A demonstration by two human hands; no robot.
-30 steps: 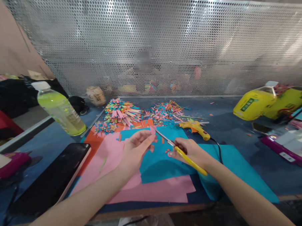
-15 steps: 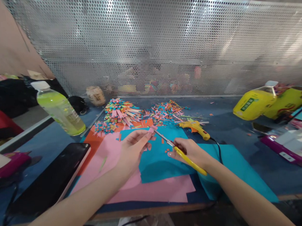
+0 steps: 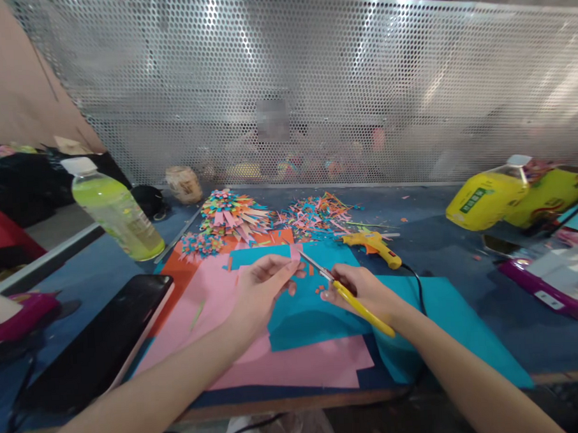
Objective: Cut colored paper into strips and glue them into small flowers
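My left fingers (image 3: 282, 273) pinch a small, flat pink paper strip (image 3: 295, 250) above the blue sheet (image 3: 313, 321); my right fingers (image 3: 348, 273) grip yellow-handled scissors (image 3: 357, 303), slim metal blades (image 3: 316, 266) pointing toward it.

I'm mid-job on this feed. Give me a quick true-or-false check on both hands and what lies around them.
1. The right hand holds yellow-handled scissors. True.
2. The left hand holds a green bit of paper. False: it holds a small pink paper piece.
3. The scissors point away from the left hand. False: their tips point toward the pink paper piece.
4. The yellow glue gun lies beyond the right hand. True.
5. The bottle of yellow-green liquid has a white cap. True.
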